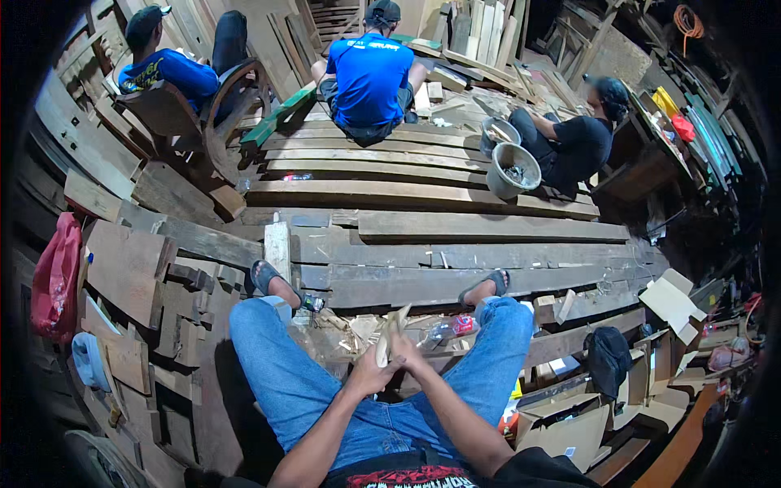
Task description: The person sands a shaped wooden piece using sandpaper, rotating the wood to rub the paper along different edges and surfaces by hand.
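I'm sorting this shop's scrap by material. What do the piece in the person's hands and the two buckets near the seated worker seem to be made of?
The pale piece, gripped by the left hand and right hand, looks like raw unfinished wood: light tan, matte, like the shavings below. The buckets look like grey plastic or metal, dull and scuffed; the picture leaves that open.

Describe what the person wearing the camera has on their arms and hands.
Nothing covers them: the left hand and right hand are bare, without gloves, and both forearms are uncovered up to the picture's lower edge. No watch, ring or bracelet can be made out.
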